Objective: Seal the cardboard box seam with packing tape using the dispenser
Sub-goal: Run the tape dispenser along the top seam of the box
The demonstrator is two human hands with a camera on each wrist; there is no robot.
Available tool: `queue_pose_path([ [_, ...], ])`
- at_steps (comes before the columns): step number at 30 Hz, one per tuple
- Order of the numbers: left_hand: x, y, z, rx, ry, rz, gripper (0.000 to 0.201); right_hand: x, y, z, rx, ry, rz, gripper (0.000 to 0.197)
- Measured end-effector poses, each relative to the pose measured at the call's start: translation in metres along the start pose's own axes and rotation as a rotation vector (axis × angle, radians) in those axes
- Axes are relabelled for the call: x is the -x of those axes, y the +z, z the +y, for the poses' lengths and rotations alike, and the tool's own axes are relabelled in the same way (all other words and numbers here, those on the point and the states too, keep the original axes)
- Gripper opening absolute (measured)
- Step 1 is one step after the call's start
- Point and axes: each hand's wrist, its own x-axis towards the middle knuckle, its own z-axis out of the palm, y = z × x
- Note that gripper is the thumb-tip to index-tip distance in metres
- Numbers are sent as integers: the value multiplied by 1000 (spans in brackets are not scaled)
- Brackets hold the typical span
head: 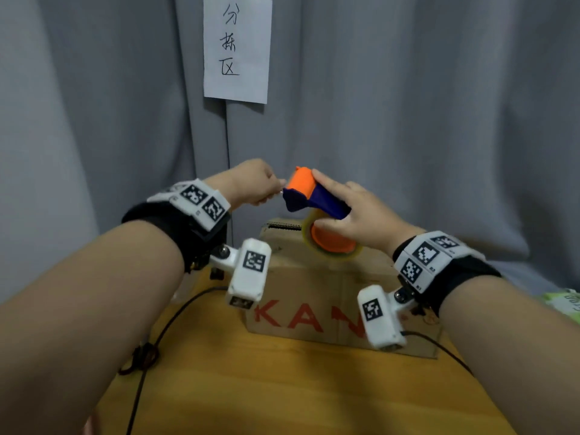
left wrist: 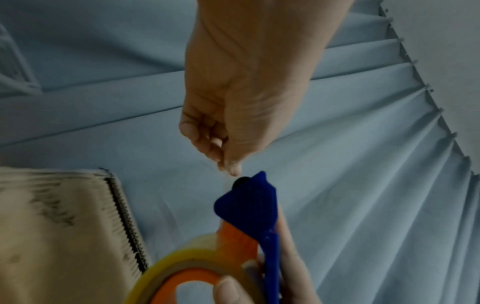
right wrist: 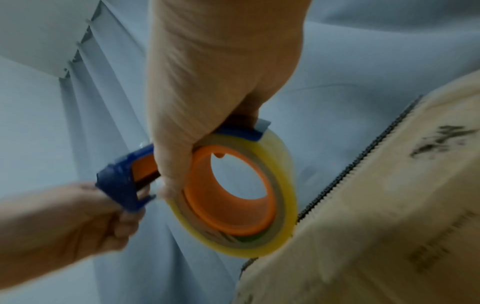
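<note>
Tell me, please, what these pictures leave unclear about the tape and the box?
- Tape end: the left hand pinches at the dispenser mouth, but the clear film barely shows in any view.
- Cardboard box top seam: head view, hidden behind the right hand and tape roll.
- Box print: wrist views, blurred.

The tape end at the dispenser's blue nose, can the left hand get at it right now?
Probably yes: the left hand has its fingertips pinched right at the blue nose of the dispenser, with nothing between them. The clear tape itself is barely visible.
</note>
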Motion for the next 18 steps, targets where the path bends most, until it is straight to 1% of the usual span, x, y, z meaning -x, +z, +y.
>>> queue_pose_path([
  [3, -3, 7, -21, 88, -36, 89, 32, -13, -9, -3, 111, -45, -62, 81],
  [6, -2, -5, -50, 43, -97, 221, 33, -12, -10, 15, 213, -9, -102, 79],
  [8, -4, -9, -72, 65, -130, 222, 30, -11, -8, 30, 292, 36, -146, 78],
  [10, -9, 2, -86, 138, -134, 211, 29, -14, -2, 39, 290, 76, -167, 77],
  [13, -25, 20, -100, 286, -131, 304, 28, -30, 14, 46, 236, 95, -132, 74],
  [14, -30, 24, -105, 343, -137, 307, 29, -37, 18, 48, 237, 110, -112, 72],
  [16, -43, 35, -116, 432, -160, 255, 32, -50, 27, 53, 281, 142, -81, 67],
  [18, -55, 48, -127, 501, -186, 199, 46, -66, 36, 55, 339, 141, -101, 62],
])
